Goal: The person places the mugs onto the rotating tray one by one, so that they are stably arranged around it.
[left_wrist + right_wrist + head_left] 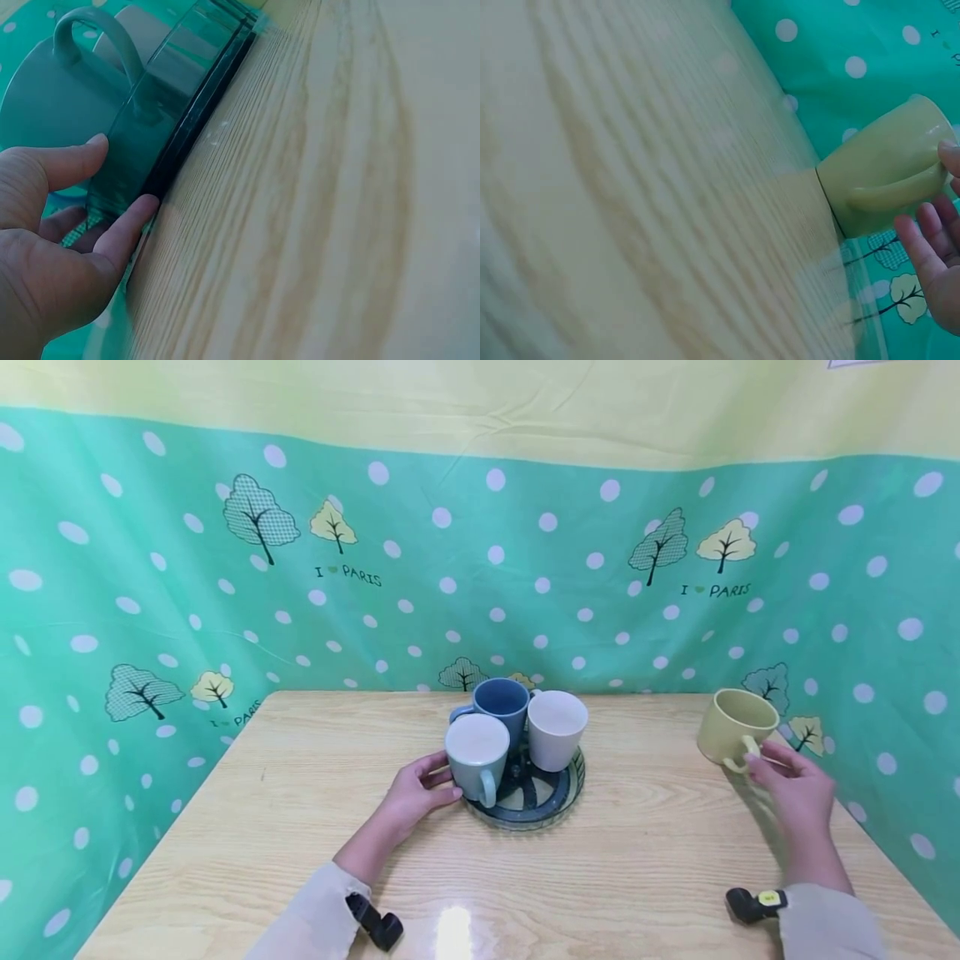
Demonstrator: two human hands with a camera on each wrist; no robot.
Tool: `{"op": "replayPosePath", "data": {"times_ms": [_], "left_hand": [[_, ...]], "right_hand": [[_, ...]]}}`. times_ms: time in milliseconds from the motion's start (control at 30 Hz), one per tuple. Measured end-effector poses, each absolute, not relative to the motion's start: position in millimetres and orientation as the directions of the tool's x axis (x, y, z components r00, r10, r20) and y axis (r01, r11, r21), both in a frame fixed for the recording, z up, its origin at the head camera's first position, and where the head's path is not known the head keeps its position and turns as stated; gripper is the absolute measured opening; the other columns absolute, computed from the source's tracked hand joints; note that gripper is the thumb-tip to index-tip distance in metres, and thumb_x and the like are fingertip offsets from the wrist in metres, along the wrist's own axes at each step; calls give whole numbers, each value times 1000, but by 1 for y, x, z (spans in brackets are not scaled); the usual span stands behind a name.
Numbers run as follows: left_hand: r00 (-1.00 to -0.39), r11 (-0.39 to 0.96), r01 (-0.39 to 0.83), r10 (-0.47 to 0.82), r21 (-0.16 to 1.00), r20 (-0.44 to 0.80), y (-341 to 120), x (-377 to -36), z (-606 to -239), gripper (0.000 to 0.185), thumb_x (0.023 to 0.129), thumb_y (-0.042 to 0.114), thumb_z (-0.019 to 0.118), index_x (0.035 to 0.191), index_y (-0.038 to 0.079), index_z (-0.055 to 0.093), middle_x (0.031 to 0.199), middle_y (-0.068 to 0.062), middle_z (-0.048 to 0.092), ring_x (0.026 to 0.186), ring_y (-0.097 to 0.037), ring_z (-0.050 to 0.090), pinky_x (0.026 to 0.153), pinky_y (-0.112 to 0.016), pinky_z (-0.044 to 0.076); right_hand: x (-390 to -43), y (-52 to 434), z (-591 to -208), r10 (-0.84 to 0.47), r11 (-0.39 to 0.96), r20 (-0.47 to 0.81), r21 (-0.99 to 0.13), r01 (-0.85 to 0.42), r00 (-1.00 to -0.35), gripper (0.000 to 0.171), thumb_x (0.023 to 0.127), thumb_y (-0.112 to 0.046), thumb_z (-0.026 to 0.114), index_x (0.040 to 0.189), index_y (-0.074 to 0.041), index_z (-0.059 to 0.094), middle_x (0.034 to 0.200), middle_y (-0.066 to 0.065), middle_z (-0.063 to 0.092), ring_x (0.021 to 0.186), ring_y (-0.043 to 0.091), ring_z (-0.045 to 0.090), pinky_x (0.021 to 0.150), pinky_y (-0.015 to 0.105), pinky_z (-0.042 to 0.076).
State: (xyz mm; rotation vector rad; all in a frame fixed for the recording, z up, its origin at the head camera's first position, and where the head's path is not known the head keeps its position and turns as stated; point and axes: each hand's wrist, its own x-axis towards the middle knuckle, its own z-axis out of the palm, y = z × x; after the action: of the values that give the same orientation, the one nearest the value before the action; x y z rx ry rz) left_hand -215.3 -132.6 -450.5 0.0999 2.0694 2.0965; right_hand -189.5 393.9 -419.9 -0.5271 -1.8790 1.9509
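Left hand (415,793) fingers relaxed, touching tray (558,797) (three mugs inside); right hand (797,787) loosely spread beside yellow mug (731,727).

Left hand (45,247) at tray (180,112) edge — thumb and fingertip (139,210) touching dark rim. Grey-blue mug (52,105) on tray, handle up in frame. Wooden table (337,187) beneath — pale grain.
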Motion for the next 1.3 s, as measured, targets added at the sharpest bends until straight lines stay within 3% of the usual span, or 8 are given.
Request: {"op": "replayPosePath", "data": {"times_ms": [300,533,867,1133,1300], "left_hand": [[-978,-16,-103,182,995,-98,-135,-216,-450,69,80,-7,75,143,1,46,142,-19,48,127,-34,51,91,-35,55],[-979,-14,-98,182,995,-94,-135,-216,-449,69,80,-8,74,143,1,45,143,-19,48,127,-35,51,91,-35,55],[-976,-17,-110,190,994,-105,-133,-218,-450,67,81,-7,74,142,2,47,143,-19,48,127,-35,50,92,-35,55],[-976,-30,-117,190,993,-109,-132,-218,-451,69,81,-8,74,143,2,46,143,-18,47,128,-34,49,92,-35,55],[-977,-36,-114,185,993,-106,-132,-217,-452,69,80,-8,74,143,2,46,143,-19,48,127,-34,50,92,-35,55]], "right_hand": [[-195,386,-422,546,-27,-57,-998,51,-836,45,78,-17,84,120,-14,68,92,-13,63,72,1,64,66,11,55],[-197,381,-424,571,-33,-67,-998,58,-818,49,80,-17,82,125,-11,64,93,-11,61,77,1,62,70,11,55],[-199,375,-427,639,-127,-69,-992,-17,-766,40,79,-3,80,117,-12,70,85,-9,65,79,2,62,67,15,57],[-199,376,-421,640,-145,-138,-988,58,-756,48,81,-8,79,126,-10,62,78,-16,65,72,-3,65,68,14,56],[-197,380,-421,615,-203,-140,-979,16,-776,52,80,-7,80,128,-10,60,84,-14,67,77,-2,67,72,18,56]]}}
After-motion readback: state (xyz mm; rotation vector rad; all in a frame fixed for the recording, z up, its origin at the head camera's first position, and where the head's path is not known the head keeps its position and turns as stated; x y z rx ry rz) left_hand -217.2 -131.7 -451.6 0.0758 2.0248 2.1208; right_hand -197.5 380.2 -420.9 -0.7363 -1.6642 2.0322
